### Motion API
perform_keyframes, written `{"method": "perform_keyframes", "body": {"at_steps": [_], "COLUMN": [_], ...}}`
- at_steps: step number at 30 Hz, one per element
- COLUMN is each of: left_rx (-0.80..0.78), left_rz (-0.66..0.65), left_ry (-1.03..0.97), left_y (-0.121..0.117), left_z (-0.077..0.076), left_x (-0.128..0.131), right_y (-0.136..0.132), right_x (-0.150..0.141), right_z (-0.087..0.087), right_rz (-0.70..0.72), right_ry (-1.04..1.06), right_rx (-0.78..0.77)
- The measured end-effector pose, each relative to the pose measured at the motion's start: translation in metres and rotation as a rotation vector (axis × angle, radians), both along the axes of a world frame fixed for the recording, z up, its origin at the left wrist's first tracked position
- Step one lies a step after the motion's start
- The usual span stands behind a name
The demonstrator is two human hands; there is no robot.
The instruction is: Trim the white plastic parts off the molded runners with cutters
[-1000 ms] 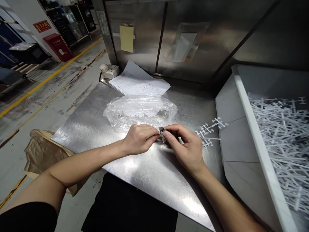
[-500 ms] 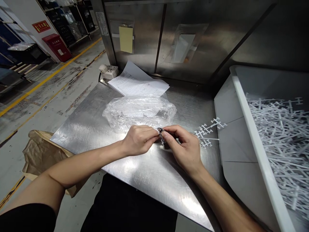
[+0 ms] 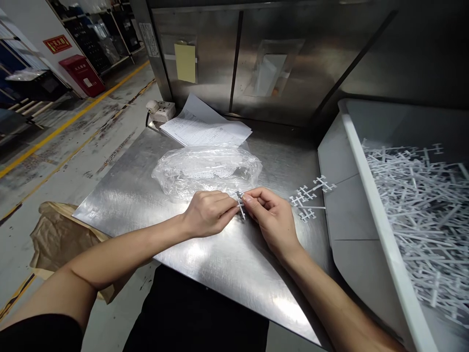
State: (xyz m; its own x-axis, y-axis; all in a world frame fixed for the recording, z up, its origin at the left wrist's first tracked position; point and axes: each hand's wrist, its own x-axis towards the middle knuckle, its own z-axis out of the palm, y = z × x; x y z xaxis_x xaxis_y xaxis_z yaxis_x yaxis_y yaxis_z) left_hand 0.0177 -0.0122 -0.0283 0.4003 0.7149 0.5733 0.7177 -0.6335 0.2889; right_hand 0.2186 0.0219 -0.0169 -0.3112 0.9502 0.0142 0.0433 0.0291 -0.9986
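Observation:
Just above the metal table [image 3: 176, 266], my left hand [image 3: 209, 213] pinches a small white plastic sprue [image 3: 242, 211], whose thin stem and crossbars poke out past the fingertips. Close against it, my right hand [image 3: 273, 215] is closed round a small tool with a shiny metal tip [image 3: 239, 194]; the palm covers most of it, so its exact kind does not show. The tip is right at the sprue by the left fingertips. A clear plastic bag [image 3: 207, 168] with white pieces inside lies just beyond both hands. To the right, more branched white sprues [image 3: 311, 196] rest on the table.
A large grey-white bin [image 3: 348, 215] heaped with white plastic sprues [image 3: 421, 225] stands at the right. Printed papers [image 3: 205, 124] and a power socket [image 3: 161, 111] sit at the back. Brown paper [image 3: 62, 234] hangs below the left edge. A metal panel [image 3: 216, 54] rises behind.
The view has shifted slightly. The right hand has drawn a little away from the left fingertips, and more of the white sprue shows between them. Both hands keep their grip.

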Motion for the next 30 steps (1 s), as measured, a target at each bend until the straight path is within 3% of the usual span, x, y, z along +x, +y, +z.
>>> {"method": "perform_keyframes", "body": {"at_steps": [13, 30], "left_rx": [-0.135, -0.097], "left_rz": [0.063, 0.046], "left_ry": [-0.293, -0.241], "left_y": [0.007, 0.008], "left_z": [0.015, 0.016], "left_x": [-0.010, -0.010], "right_y": [0.014, 0.013], "right_x": [0.009, 0.009], "right_z": [-0.005, -0.006], "right_rz": [-0.031, 0.011], "right_ry": [-0.014, -0.110], "right_rx": [0.173, 0.253]}}
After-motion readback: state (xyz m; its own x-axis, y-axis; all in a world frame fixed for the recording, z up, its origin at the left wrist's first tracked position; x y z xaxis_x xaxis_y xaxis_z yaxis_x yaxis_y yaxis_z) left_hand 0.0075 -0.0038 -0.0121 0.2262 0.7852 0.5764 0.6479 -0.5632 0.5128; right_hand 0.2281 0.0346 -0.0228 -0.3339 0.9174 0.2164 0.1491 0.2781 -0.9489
